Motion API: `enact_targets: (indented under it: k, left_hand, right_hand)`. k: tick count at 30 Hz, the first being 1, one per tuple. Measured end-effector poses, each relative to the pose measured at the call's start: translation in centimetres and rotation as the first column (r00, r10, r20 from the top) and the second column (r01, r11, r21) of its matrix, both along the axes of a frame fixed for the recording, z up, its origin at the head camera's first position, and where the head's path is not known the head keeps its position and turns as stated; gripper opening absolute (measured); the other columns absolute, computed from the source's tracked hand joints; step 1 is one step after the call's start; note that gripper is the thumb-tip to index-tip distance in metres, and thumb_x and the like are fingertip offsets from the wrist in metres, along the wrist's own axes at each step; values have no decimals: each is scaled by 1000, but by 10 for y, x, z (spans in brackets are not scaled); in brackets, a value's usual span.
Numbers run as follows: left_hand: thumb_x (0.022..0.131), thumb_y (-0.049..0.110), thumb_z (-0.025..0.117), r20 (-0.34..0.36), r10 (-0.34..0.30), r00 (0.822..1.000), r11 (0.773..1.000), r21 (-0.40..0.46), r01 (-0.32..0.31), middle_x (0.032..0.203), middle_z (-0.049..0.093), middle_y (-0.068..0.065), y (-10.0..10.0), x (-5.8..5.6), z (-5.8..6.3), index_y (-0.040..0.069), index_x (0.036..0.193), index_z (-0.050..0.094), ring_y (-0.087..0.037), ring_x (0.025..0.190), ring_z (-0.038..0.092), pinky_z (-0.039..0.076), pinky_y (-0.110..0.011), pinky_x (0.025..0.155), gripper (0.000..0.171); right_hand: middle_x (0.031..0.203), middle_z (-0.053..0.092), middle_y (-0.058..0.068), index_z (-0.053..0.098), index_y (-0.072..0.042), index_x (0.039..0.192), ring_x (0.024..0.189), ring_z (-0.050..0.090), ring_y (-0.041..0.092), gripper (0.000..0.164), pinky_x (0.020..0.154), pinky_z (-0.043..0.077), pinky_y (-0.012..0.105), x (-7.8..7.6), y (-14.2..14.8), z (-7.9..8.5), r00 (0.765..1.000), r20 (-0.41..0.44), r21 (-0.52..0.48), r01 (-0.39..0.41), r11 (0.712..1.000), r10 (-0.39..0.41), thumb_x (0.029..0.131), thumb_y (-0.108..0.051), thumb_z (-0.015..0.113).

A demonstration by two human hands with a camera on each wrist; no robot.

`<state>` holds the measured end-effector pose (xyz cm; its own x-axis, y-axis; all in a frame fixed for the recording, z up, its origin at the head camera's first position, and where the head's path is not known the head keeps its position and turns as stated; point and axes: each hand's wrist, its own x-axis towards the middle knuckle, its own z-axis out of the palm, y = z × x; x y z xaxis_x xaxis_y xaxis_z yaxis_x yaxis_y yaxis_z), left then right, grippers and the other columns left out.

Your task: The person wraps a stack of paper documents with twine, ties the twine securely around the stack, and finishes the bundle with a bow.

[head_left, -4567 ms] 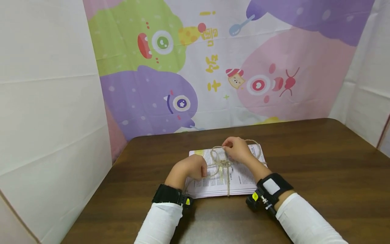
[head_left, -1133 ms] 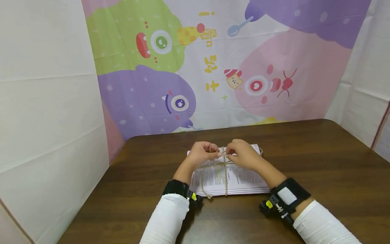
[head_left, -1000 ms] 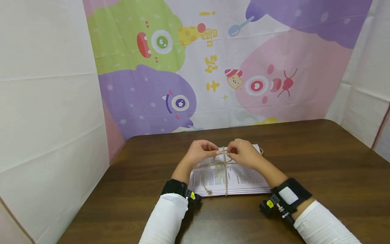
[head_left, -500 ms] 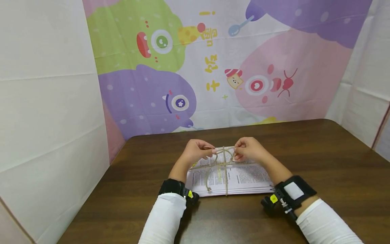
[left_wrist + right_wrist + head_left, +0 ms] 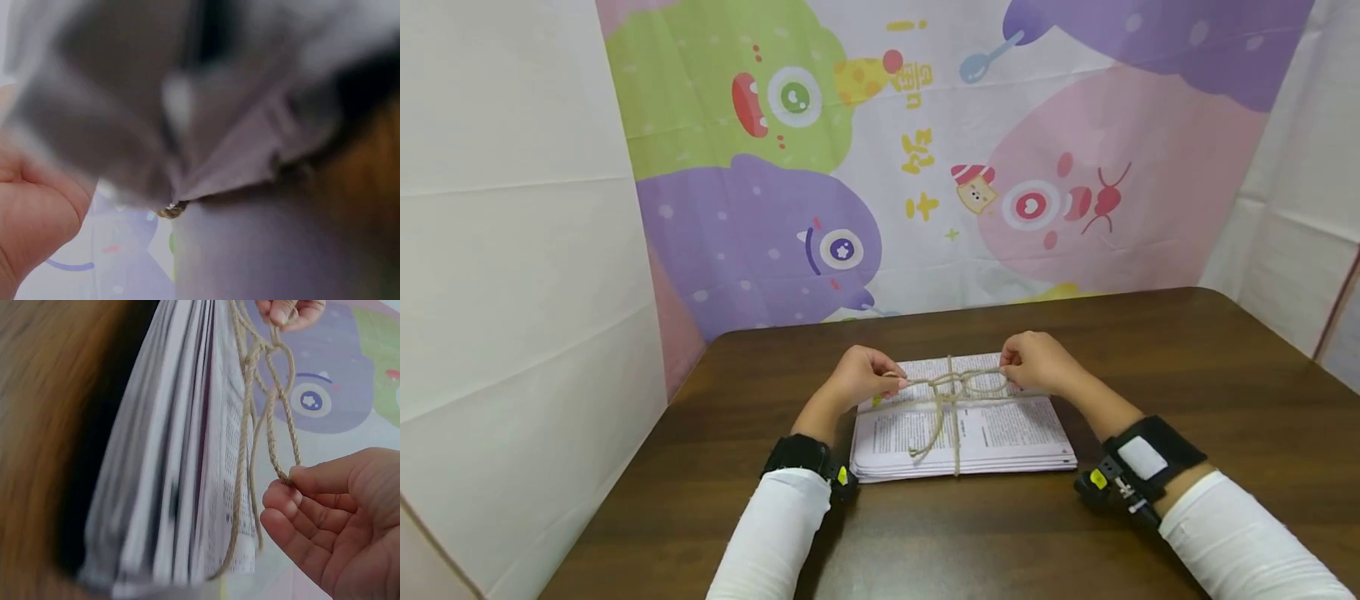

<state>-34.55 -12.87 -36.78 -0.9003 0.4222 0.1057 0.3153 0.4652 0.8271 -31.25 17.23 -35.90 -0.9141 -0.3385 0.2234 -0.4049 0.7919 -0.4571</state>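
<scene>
A stack of printed papers (image 5: 1011, 433) lies on the table, with jute twine (image 5: 957, 442) crossing it both ways. Near its centre the twine forms a knot with loops. My left hand (image 5: 857, 377) pinches a strand of it left of the knot. To the right, my right hand (image 5: 1039, 363) holds a loop between thumb and fingertips; the right wrist view shows this loop of twine (image 5: 273, 447) drawn out to the right hand (image 5: 359, 515). A loose twine end curves toward the front edge of the stack. In the left wrist view, blurred paper (image 5: 237, 147) hides most of the left hand (image 5: 40, 209).
The brown wooden table (image 5: 925, 533) extends around the stack. Behind it hangs a cartoon-printed cloth (image 5: 955, 275), and a white cloth wall (image 5: 520, 292) stands at the left. Both wrists wear black straps with small cameras.
The hands worked close together over the twine about a second ago. They have since moved apart, left hand leftward and right hand rightward, stretching the loops out from the knot.
</scene>
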Motion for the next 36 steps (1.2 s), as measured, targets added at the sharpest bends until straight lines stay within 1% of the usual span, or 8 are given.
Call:
enact_targets:
  k: [4,11,16,20,26,32,33,36]
  left_hand:
    - [84,3,76,-20,-5,1000,998,-65,4,62,64,-4,-6,0,-2,-1,81,76,-14,56,56,47,-28,54,5]
    - [82,4,78,-16,-23,1000,982,-187,19,62,64,0,-10,0,0,2,83,76,-10,57,55,48,-25,55,3]
    - [80,3,80,-73,-43,996,957,-291,20,64,61,4,-11,0,2,3,80,76,-8,58,50,42,-22,52,4]
    - [79,4,80,-122,-62,991,939,-343,17,62,62,5,-11,-1,2,4,78,75,-6,56,51,42,-21,51,5]
    - [78,5,81,-169,-84,982,927,-376,14,58,58,8,-11,-2,3,7,74,74,-6,54,49,41,-20,50,8]
    - [77,7,82,-234,-111,966,916,-402,8,59,56,10,-13,-4,-2,10,72,74,-5,59,47,39,-20,54,10]
    - [77,7,81,-231,-112,967,919,-395,12,59,57,10,-13,-3,-2,10,72,74,-5,59,47,40,-21,54,9]
    - [79,8,81,-172,-81,982,933,-358,14,64,62,5,-15,1,0,7,80,75,-6,58,52,45,-22,55,6]
  right_hand:
    - [71,61,-1,67,-8,77,64,53,16,9,63,46,37,1,10,-2,999,-27,41,-21,999,22,85,-5,69]
    - [67,57,-2,65,-10,73,61,49,15,13,59,43,33,8,20,-6,999,2,82,-40,996,40,84,-5,71]
    - [64,54,-2,62,-10,68,60,48,15,18,57,41,33,13,23,-7,999,-24,170,-24,985,28,82,-4,71]
    - [61,51,-3,59,-11,64,58,46,15,21,54,38,31,18,27,-7,999,-46,223,18,975,-8,81,-3,69]
    - [58,47,-2,55,-12,60,55,43,15,26,53,34,29,26,31,-6,999,-35,233,35,972,-28,80,-1,67]
    - [61,49,-1,56,-11,61,57,44,16,23,53,35,29,28,34,-8,997,-12,258,75,963,-74,80,0,65]
    - [61,50,-1,57,-11,62,57,44,16,23,53,36,29,28,34,-9,997,-10,259,73,963,-73,79,1,65]
    - [61,51,-2,59,-10,62,56,46,15,22,52,38,29,26,38,-9,1000,15,249,21,968,-26,79,1,67]
